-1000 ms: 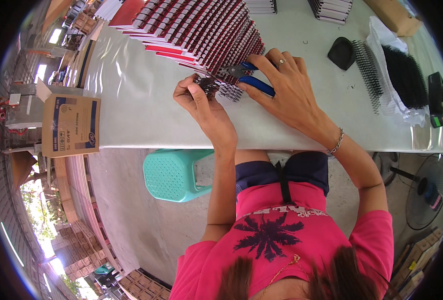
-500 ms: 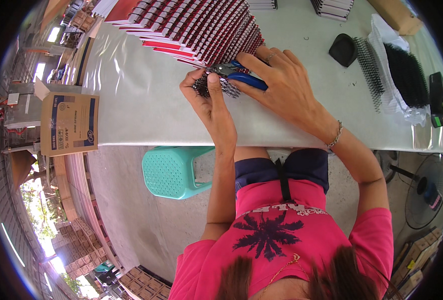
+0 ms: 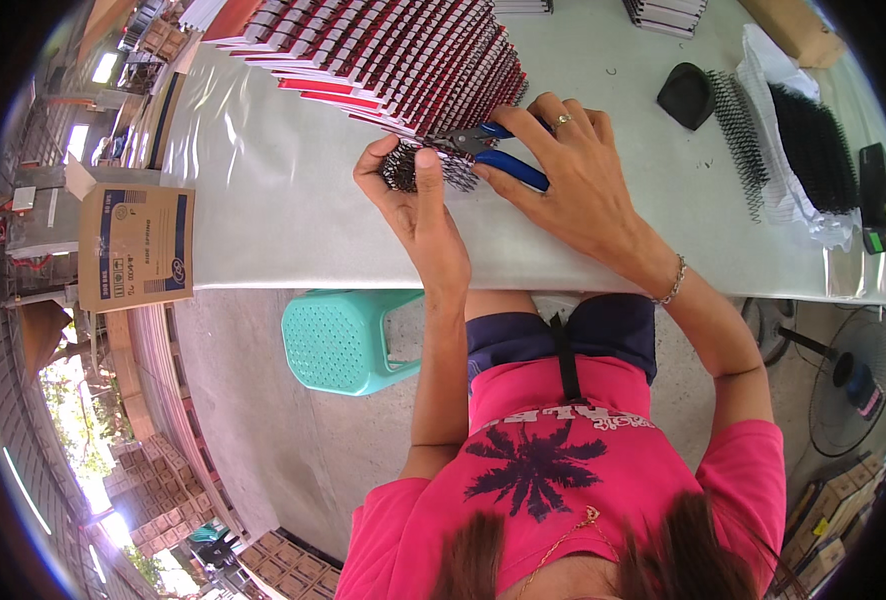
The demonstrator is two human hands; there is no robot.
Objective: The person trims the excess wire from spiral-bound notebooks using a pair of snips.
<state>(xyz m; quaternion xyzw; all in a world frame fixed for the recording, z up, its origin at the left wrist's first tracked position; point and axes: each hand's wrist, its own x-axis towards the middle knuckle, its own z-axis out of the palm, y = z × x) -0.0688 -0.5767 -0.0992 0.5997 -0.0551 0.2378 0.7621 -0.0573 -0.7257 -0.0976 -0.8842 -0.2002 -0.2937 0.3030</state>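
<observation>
My left hand [image 3: 425, 225] is closed round a bundle of dark spiral binding wires [image 3: 403, 168], the thumb lying over them. In my right hand [image 3: 585, 185] is a pair of blue-handled cutting pliers [image 3: 511, 170]. Their metal jaws point left and reach the near edge of the book stack, just above the bundle. Whether the jaws touch a wire I cannot tell. Beyond both hands rises a tall stack of wire-bound books [image 3: 393, 60] with white pages and red covers, dark coils along their edges.
On the table's right lie a black scoop-shaped piece [image 3: 686, 97], loose coils [image 3: 738, 135], a dark coil pile [image 3: 811, 150] on white wrapping, and a black device [image 3: 877, 195]. A green stool [image 3: 338, 345], a carton [image 3: 138, 245] and a fan [image 3: 848, 370] stand around the table.
My right hand and the pliers have shifted slightly right, and the jaws have drawn back a little from the wires. My left hand has moved slightly left, still holding the bundle.
</observation>
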